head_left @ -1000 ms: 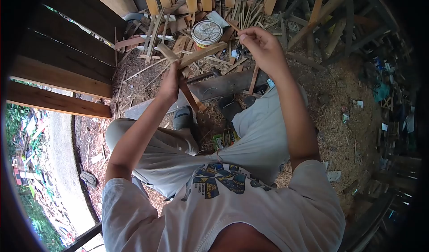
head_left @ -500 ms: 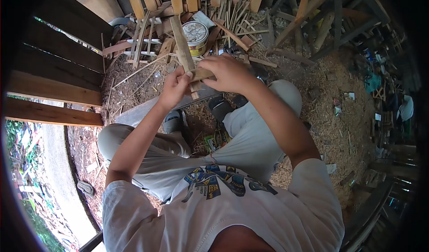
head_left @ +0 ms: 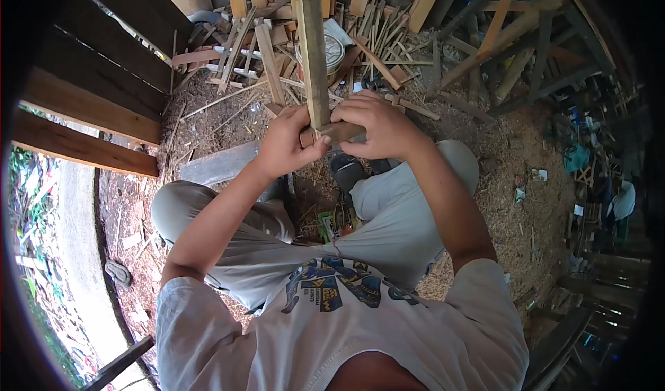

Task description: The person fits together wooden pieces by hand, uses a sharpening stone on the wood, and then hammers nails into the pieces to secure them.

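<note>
Between my hands is a wooden piece made of a long strip [head_left: 313,62] and a short crosspiece [head_left: 343,132] that meet near the strip's lower end. The long strip points away from me. My left hand [head_left: 287,140] is closed round the joint from the left, its thumb pressed near the crosspiece. My right hand [head_left: 377,123] grips the crosspiece from the right, fingers curled over it. How the two pieces are fixed together is hidden by my fingers.
Behind the strip stands a round tub [head_left: 332,51], among scattered wood offcuts [head_left: 388,41]. A grey board [head_left: 222,164] lies on the ground by my left knee. Plank walling [head_left: 90,145] rises at the left, and timber framing [head_left: 512,51] stands at the back right.
Both hands have moved slightly right with the wooden piece. The long strip now stands more raised and turned, covering part of the tub. My left hand has shifted its hold.
</note>
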